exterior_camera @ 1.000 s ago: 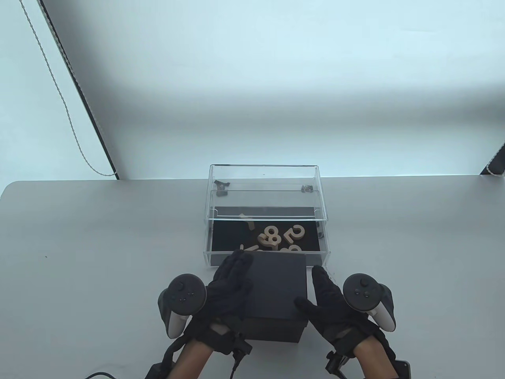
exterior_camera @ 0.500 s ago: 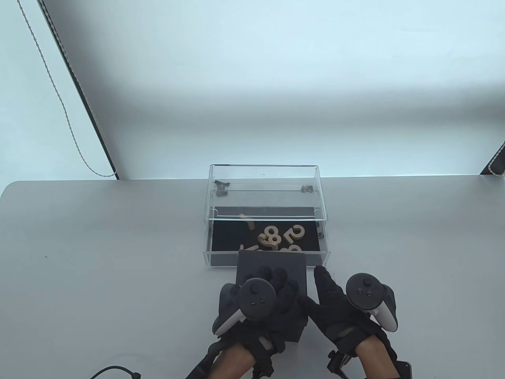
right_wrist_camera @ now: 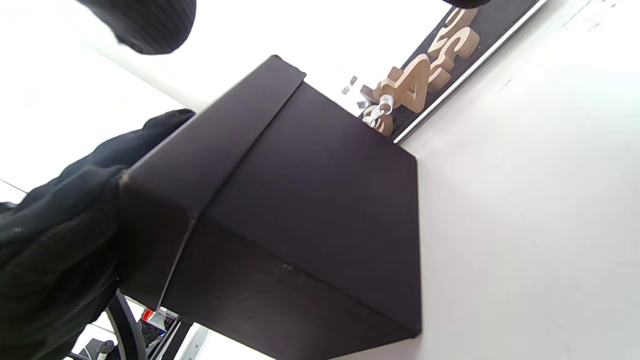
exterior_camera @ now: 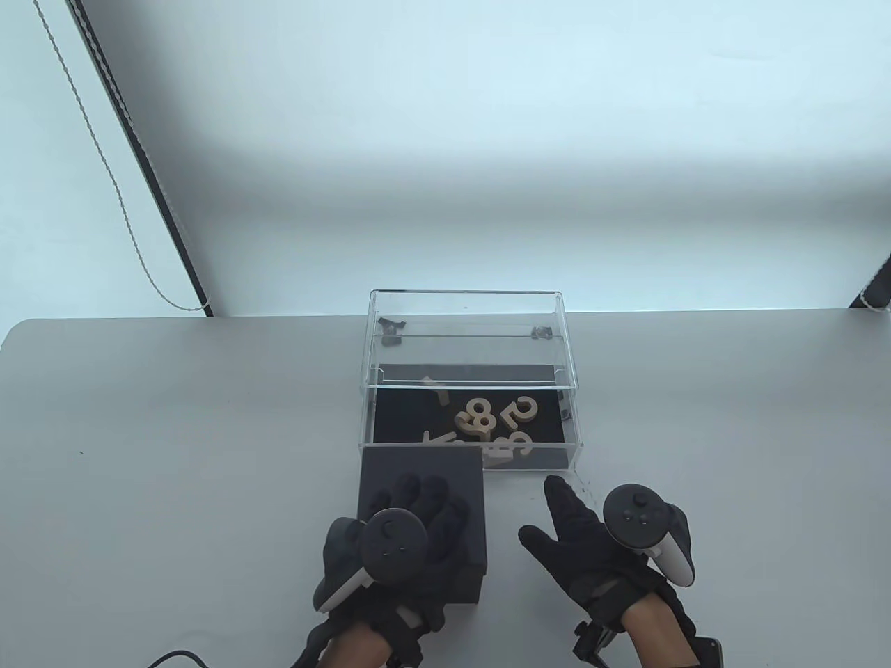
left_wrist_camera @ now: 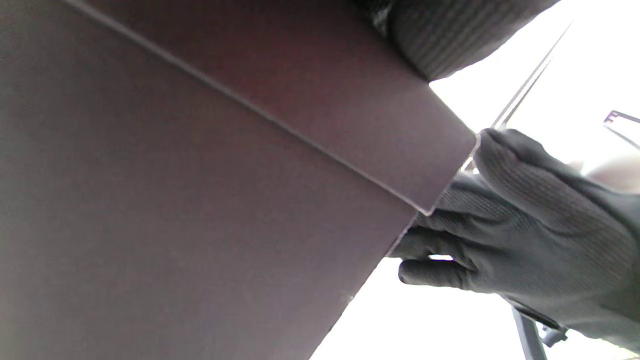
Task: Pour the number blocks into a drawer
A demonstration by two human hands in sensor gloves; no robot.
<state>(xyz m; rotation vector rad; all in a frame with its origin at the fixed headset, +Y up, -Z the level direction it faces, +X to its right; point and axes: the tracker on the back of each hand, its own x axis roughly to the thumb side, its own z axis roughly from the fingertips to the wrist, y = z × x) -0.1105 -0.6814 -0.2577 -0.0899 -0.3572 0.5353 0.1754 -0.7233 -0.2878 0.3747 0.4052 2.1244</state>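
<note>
— So, where's the box (exterior_camera: 421, 518)?

— Under my left hand (exterior_camera: 404, 532), fingers spread flat on its top, on the worktop (exterior_camera: 174, 445) just before the drawer (exterior_camera: 473, 445). Blocks (exterior_camera: 487, 424) lie inside. I'd slide it clear, gently. My right hand (exterior_camera: 592, 550) hangs loose, holding nothing.

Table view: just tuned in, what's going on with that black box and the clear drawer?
The left hand rests spread on top of the black cardboard box, which sits on the grey table at the front left of the clear acrylic drawer. The right hand hangs open beside the box, touching nothing. The pale wooden number blocks already lie in the pulled-out drawer on its black liner.
</note>
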